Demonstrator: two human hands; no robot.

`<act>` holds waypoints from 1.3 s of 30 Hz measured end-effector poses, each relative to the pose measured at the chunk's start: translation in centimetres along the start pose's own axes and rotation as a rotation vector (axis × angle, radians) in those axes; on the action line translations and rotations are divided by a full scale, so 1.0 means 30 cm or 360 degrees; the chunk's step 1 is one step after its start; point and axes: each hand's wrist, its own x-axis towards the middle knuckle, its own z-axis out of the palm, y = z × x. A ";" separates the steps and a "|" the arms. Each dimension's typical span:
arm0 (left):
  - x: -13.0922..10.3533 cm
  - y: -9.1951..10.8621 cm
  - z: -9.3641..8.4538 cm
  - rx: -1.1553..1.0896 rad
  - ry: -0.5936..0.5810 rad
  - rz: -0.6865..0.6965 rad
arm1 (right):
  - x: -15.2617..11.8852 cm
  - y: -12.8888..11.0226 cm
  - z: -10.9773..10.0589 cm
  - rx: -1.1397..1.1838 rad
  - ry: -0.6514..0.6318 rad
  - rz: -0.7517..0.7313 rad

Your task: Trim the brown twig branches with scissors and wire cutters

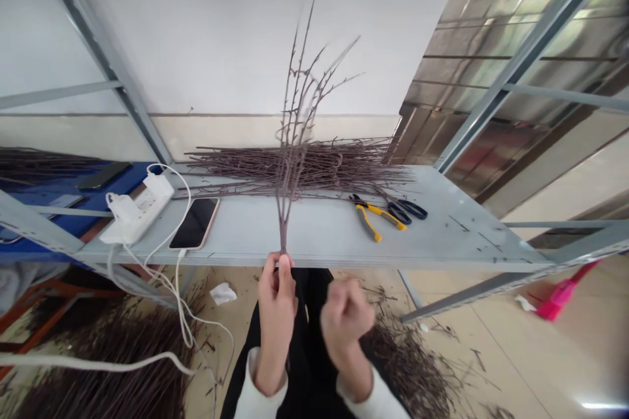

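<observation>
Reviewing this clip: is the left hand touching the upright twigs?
Touching. The head view shows it: the left hand pinches the upright twigs at their lower end, between thumb and fingers, with no gap visible.

Bare shelf (322, 226) is offering two lanes: one between the phone (194, 224) and the upright twigs (284, 226) the left hand (278, 291) is gripping, another between those twigs and the pliers (367, 222). Pliers and scissors (403, 201) are obstructing right of centre; only small scraps (458, 223) are lying beyond. The twig pile (344, 167) is blocking the rear. The power strip (140, 209) and cables (183, 314) are hindering left-side passage.
</observation>
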 end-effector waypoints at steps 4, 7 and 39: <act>-0.007 0.002 -0.017 -0.0107 -0.0092 -0.0040 | 0.065 0.089 -0.092 0.0120 0.0262 0.0063; 0.013 -0.010 -0.028 -0.0129 -0.0125 -0.0040 | 0.121 0.166 -0.188 -0.0014 0.0230 0.0193; -0.001 -0.217 -0.240 0.0159 -0.0114 -0.0078 | 0.255 0.008 0.200 0.1449 -0.1372 0.0872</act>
